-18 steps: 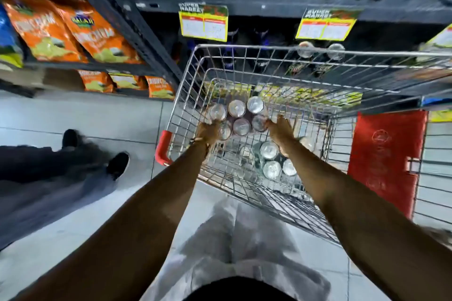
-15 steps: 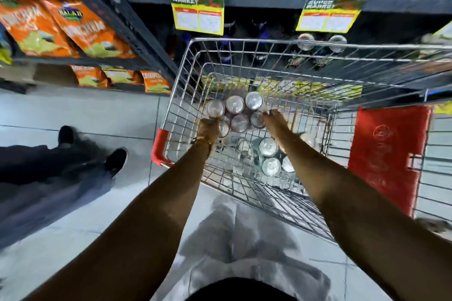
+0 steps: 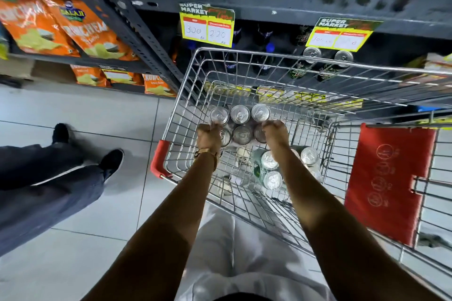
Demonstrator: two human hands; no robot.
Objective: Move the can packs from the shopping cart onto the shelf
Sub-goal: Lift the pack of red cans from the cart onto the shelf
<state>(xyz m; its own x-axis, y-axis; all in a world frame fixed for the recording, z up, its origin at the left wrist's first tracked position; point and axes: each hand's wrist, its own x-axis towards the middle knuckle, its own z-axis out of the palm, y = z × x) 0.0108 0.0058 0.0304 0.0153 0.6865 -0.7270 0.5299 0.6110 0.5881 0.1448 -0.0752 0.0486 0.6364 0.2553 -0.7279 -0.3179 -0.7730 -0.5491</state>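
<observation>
Ahead of both hands and above them runs the dark shelf (image 3: 281, 16), with two cans (image 3: 327, 55) already standing on the level behind the cart's far rim. Beneath the hands sits the shopping cart (image 3: 186, 95), pushed up close to that shelving. Between the hands is the six-can pack (image 3: 241, 122), tops up, apparently raised off the cart's floor but below its rim. Below the right forearm a second can pack (image 3: 270, 171) lies deeper in the basket.

The left hand (image 3: 209, 135) is clenched on the pack's left side and the right hand (image 3: 275, 132) on its right side, fingers curled around the wrapped cans, so the pack is gripped from both flanks.

This looks like the lifting step. The next move probably calls for raising the pack straight up until it clears the wire rim, then carrying it forward and level to the shelf, keeping both grips even so the cans do not sag.

Compared with half a second ago, the hands have closed in more fully on the pack, and it sits slightly farther forward from the body.
</observation>
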